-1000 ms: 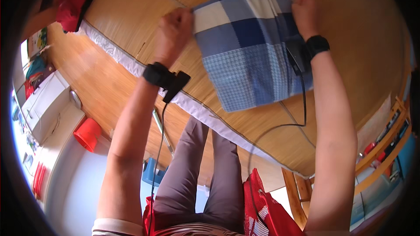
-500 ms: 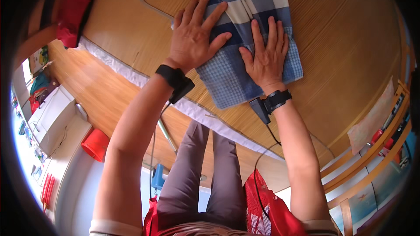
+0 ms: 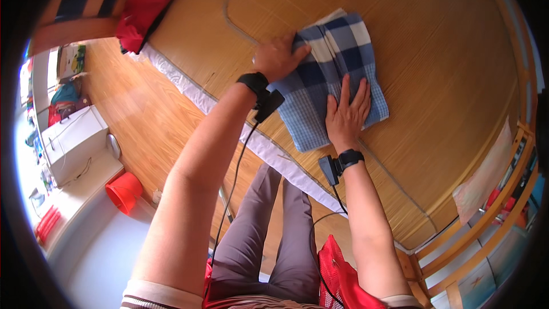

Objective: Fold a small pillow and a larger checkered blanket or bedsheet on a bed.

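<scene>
A folded blue-and-white checked cloth [image 3: 311, 94] lies on the woven mat, with large squares on its far part and small checks nearer me. My left hand [image 3: 278, 59] rests at its left edge. The thumb stretches over the cloth, apart from the fingers, which are foreshortened and partly hidden at that edge. Flat on the lower right part of the cloth lies my right hand [image 3: 346, 115], its fingers stretched out and nothing held. Both wrists wear black bands with small devices and cables.
The tan woven mat [image 3: 434, 80] covers a bed with a pale fabric edge [image 3: 191, 88]. Wooden rails [image 3: 486, 212] stand at the right, with a pale patterned cloth [image 3: 486, 171] beside them. A red bag [image 3: 146, 8] is at far left; a red bucket [image 3: 123, 192] stands lower left.
The view has shifted, so the cloth appears lower. My left hand's fingers, spread flat over the cloth before, now sit at its left edge. My right hand still lies flat on it.
</scene>
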Available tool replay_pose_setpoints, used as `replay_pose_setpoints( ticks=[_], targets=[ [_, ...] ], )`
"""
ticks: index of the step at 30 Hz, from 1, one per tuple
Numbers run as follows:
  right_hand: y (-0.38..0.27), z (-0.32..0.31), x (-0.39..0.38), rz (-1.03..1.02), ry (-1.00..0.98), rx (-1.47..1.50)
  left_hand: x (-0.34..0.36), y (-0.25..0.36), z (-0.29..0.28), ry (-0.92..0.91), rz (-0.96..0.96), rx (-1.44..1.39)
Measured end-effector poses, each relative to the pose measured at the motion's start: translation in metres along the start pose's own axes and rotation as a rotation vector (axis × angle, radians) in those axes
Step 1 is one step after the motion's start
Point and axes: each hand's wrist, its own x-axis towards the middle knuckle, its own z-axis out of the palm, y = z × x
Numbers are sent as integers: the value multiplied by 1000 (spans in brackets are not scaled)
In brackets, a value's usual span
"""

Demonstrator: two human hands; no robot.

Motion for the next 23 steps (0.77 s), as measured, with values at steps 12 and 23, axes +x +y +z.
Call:
replay_pose_setpoints(
  ticks=[12,23],
  targets=[
    [31,-4,-132,460,31,226,-188,-21,33,-334,-635,-774],
    [7,-47,-135,942,-532,586,-259,-37,15,-470,-783,-1282]
  ],
)
